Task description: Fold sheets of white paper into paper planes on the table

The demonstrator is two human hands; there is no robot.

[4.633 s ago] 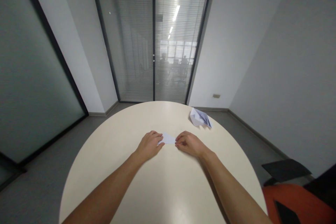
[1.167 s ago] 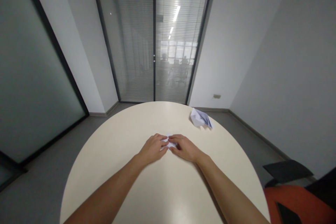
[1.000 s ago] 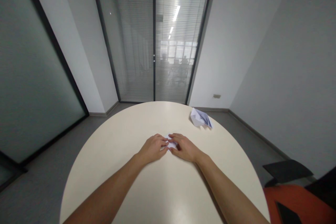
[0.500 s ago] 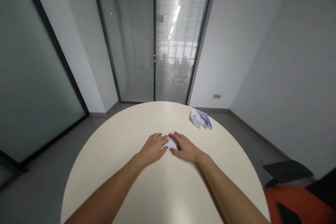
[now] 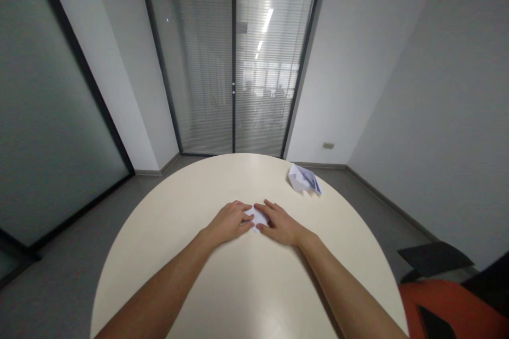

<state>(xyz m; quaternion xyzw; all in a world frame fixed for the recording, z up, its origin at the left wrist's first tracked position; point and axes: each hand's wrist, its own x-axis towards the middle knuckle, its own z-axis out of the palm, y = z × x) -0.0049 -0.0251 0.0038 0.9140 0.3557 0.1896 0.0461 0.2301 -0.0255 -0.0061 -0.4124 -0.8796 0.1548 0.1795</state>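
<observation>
A small piece of folded white paper point(image 5: 260, 217) lies flat on the table in front of me, partly hidden by my fingers. My left hand point(image 5: 231, 221) rests on its left side, fingers stretched toward the middle and thumb near the lower edge. From the right, my right hand point(image 5: 277, 222) touches the paper with its fingers spread, the forefinger at the upper edge and the thumb at the lower one. Between the two hands a strip of paper shows. Both hands press from above rather than wrap around it.
A larger folded white paper shape point(image 5: 304, 179) sits near the far right edge of the round cream table point(image 5: 178, 196). An orange and black chair point(image 5: 445, 302) stands at the lower right. Behind the table is a glass door point(image 5: 207, 63) with blinds.
My left hand has shifted slightly, its fingers now lying a little differently on the paper. The right hand and the larger paper shape stay where they were.
</observation>
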